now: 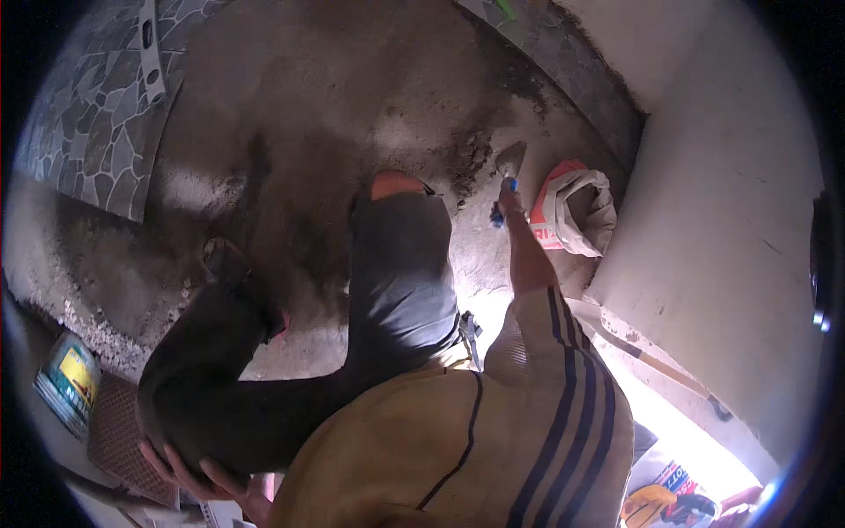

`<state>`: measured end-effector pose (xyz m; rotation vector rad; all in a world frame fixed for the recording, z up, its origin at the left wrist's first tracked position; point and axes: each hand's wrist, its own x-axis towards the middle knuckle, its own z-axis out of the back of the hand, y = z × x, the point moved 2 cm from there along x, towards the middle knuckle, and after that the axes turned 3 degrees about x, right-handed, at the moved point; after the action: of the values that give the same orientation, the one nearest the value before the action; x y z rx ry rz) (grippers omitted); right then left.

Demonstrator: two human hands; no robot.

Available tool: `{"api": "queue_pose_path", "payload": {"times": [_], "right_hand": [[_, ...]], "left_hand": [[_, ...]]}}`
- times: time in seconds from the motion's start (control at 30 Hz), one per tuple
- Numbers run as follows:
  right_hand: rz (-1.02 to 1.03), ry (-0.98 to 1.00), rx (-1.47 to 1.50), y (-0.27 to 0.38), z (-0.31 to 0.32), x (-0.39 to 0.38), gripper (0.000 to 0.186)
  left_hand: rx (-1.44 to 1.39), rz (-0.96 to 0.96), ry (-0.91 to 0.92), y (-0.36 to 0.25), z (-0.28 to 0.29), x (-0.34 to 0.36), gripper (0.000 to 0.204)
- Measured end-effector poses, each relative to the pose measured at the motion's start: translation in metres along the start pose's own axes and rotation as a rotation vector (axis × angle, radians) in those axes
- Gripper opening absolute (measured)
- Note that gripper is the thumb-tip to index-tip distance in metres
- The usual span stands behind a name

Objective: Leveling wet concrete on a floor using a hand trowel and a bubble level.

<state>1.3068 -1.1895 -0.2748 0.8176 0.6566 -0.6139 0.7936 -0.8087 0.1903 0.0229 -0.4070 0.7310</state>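
Observation:
My right arm reaches forward, and my right hand (510, 204) is closed round the blue handle of a trowel (510, 160). Its pointed grey blade lies low over the rough, earth-coloured floor (326, 79), beside some dark crumbly clumps (473, 163); whether it touches the floor I cannot tell. Just right of that hand stands an open paper sack (568, 211), white and red, its rim rolled out. At the lower left my left hand (198, 475) rests on my bent leg (189, 396) with the fingers apart, holding nothing.
Stone-patterned tiles (97, 132) lie at the far left, a spirit level (151, 57) on top. More tiling (563, 75) runs along the far right, by a pale wall (704, 220). A labelled bucket (70, 383) stands lower left; yellow-and-black gloves (656, 503) lie lower right.

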Motion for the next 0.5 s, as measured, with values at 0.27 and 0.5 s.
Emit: {"api": "queue_pose_path", "payload": {"times": [0.27,0.5], "right_hand": [[0.509,-0.137,-0.537,-0.138,0.108,-0.064,0.049],[0.125,0.025,-0.147,-0.067,0.113,-0.137,0.039]], "left_hand": [[-0.233,0.194,-0.103,0.006,-0.013,-0.012,0.050],[-0.065,0.210,-0.052,-0.014,-0.005,-0.012,0.050]]}}
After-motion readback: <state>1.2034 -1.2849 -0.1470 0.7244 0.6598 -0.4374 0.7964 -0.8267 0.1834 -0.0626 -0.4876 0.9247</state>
